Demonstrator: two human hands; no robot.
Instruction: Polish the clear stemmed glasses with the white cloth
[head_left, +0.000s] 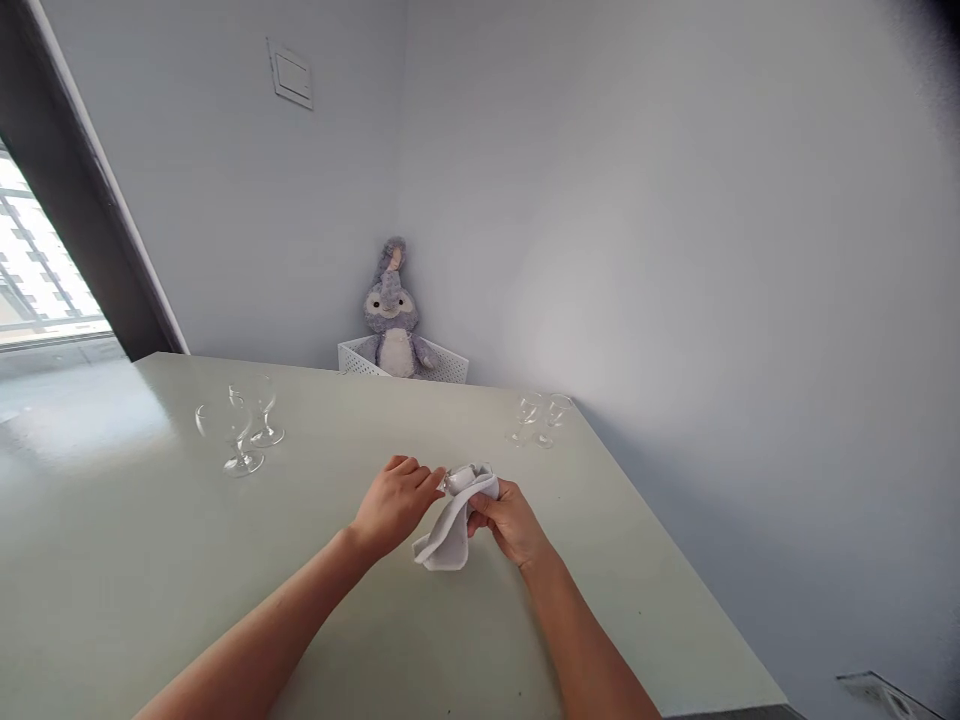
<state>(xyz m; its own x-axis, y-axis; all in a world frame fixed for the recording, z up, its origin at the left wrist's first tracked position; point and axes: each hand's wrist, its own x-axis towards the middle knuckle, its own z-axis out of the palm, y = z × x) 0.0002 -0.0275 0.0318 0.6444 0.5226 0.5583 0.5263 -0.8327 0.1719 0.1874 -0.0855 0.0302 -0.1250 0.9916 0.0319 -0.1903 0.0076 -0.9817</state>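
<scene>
Head view: the pale tabletop point(337, 560) spreads out beneath your forearms, with a plush toy point(396, 345) sitting in a white basket point(360, 358) beyond its far edge. Your left hand point(397, 500) reaches in from one side and your right hand point(516, 520) from the other, leaving only a narrow gap between them. Across that gap hangs a white cloth point(450, 540), bunched at the top, its loose end drooping toward you and to the left. Your right hand is closed on the cloth's right side, thumb toward you. At the upper left of the bunch is a clear glass point(448, 482), mostly covered; its long axis seems to run crosswise from your left fingers toward your right palm, though the wrapping hides too much to be sure. Your left fingertips are nearly closed and appear to grip its exposed end, so that hand is nearer to the bare part. Farther off stand two stemmed glasses point(242, 462) on the left and two smaller-looking ones point(553, 415) near the right edge, all upright.
</scene>
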